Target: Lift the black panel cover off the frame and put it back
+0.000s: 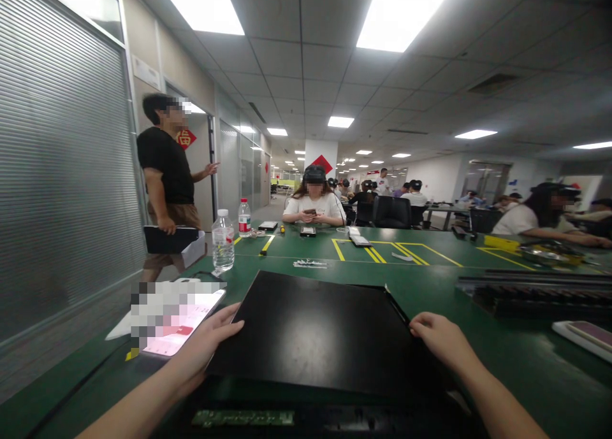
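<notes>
A thin, flat black panel (310,331) with a glossy reflection is tilted in front of me above the green table. My left hand (210,337) grips its left edge, thumb on top and the other fingers underneath. At the right edge, the fingers of my right hand (437,337) are pinched together on the panel's border. A dark strip runs along that side, up to the far right corner. Below the near edge lies a dark part with a long green circuit board (243,418). Shadow hides much of that part.
A phone with a lit screen (184,327) lies left, near a water bottle (223,241) and a red-capped bottle (244,217). Black racks (535,292) stand right, beside a white device (583,337). One person (313,203) sits opposite; another (167,165) stands left.
</notes>
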Demonstrator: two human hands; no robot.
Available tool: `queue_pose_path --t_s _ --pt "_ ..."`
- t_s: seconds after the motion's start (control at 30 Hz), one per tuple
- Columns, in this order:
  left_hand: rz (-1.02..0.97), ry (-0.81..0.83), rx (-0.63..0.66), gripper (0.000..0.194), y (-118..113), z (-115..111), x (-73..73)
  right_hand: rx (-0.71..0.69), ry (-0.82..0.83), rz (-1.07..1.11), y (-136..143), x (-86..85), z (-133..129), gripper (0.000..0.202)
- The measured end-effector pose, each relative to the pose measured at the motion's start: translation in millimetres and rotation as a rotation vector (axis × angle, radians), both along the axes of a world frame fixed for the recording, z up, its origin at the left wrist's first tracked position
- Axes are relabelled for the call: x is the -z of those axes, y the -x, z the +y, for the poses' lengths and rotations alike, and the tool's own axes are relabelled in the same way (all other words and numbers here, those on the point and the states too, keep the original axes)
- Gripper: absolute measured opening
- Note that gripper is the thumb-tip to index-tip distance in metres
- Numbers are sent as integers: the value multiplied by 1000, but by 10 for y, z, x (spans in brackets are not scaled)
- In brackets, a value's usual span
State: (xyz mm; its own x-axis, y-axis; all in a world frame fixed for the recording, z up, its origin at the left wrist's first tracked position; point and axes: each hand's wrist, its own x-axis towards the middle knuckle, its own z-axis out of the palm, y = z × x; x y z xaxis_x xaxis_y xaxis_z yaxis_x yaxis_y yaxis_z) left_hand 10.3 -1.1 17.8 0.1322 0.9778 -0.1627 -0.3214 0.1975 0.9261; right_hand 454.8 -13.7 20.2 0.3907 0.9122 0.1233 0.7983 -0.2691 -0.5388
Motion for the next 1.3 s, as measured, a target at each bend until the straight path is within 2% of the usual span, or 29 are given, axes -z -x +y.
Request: queue_pose_path --t_s 0.2,0.5,0.63,0.9,1.1,1.3 --pt "-18 7 -19 67 8 18 23 -17 2 -5 -21 12 2 17" --pt "72 -145 -84 59 0 39 34 -25 10 -53 -34 43 12 22" --pt "205 -185 -99 53 65 57 43 -31 13 -46 -53 63 15 23" --pt "723 -290 -140 45 215 138 147 -35 16 -16 -68 57 18 23" --pt "770 -416 -37 41 265 212 319 -29 9 87 -93 61 33 24" --pt "879 -417 -68 44 304 243 392 -18 7 97 -107 71 40 24"
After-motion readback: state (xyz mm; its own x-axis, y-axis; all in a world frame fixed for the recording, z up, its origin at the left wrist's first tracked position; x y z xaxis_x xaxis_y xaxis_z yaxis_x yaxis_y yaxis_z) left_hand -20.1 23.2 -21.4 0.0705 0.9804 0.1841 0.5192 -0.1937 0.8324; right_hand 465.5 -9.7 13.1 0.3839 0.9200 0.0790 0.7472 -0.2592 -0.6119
